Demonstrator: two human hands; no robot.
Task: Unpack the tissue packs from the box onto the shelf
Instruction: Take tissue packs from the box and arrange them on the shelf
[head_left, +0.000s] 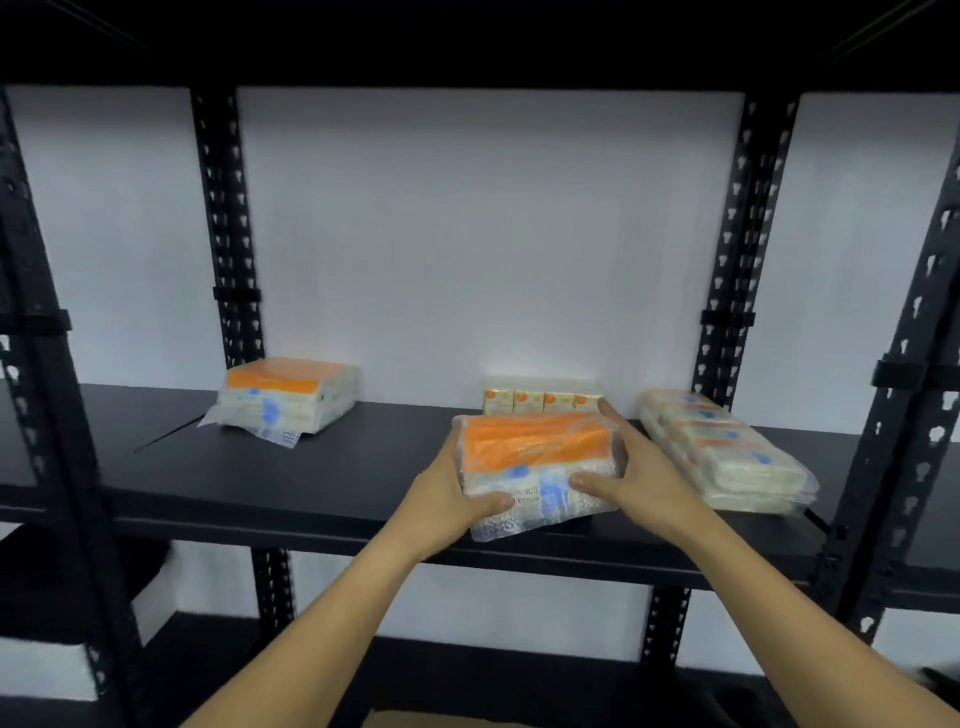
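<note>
Head view: you hold an orange-topped tissue pack (537, 470) between both hands at the front of the black shelf (311, 483), your left hand (447, 493) clamped on its near left corner, your right hand (631, 470) clamped on its right side. Three other packs already sit on the shelf: one matching pack (288, 395) far left, a row of small orange packs (543, 400) just behind the one you hold, a long clear-wrapped bundle (722, 452) to the right. The box is barely in view at the bottom edge, so how many packs remain cannot be told
</note>
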